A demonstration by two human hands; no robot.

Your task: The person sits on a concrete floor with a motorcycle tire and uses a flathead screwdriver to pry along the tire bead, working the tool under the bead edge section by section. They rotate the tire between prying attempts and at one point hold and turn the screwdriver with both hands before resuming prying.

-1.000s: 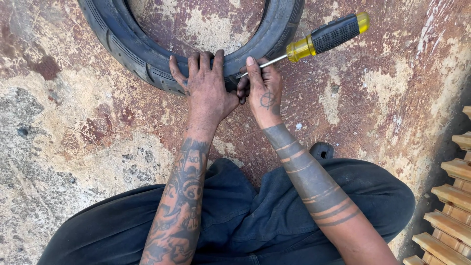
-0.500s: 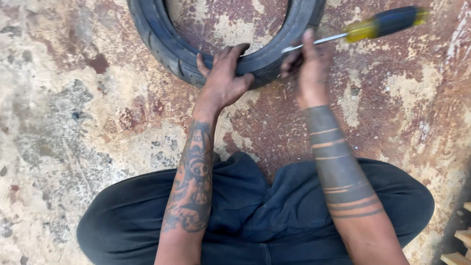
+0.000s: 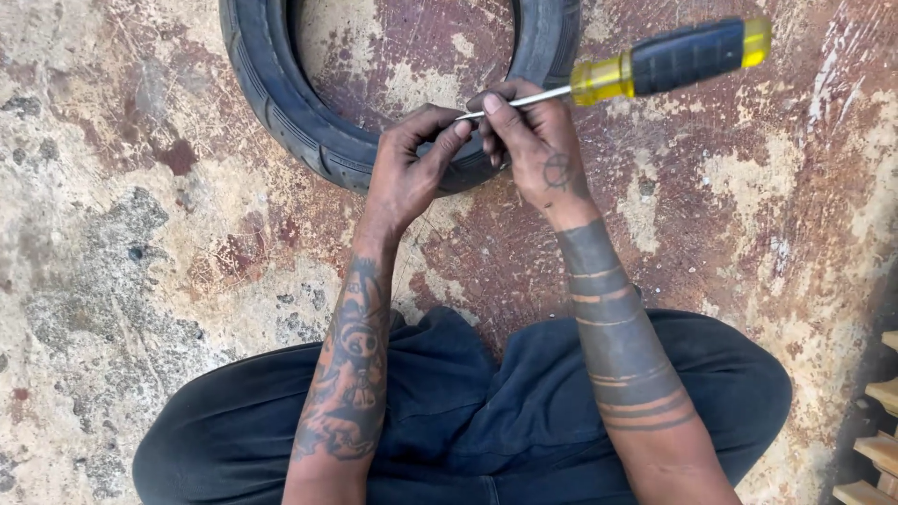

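Tyre: one, black, 12 o'clock, partly cut by top edge.
Screwdriver: one, yellow-and-black handle at 1 o'clock, metal shaft running toward centre.
Hands: two, left hand and right hand, both just above centre at tyre's near rim.
Forearms: two, both tattooed, running from 6 o'clock up.
Wooden slats: at least three visible, 4 o'clock, cut by right edge; full count cannot be told.
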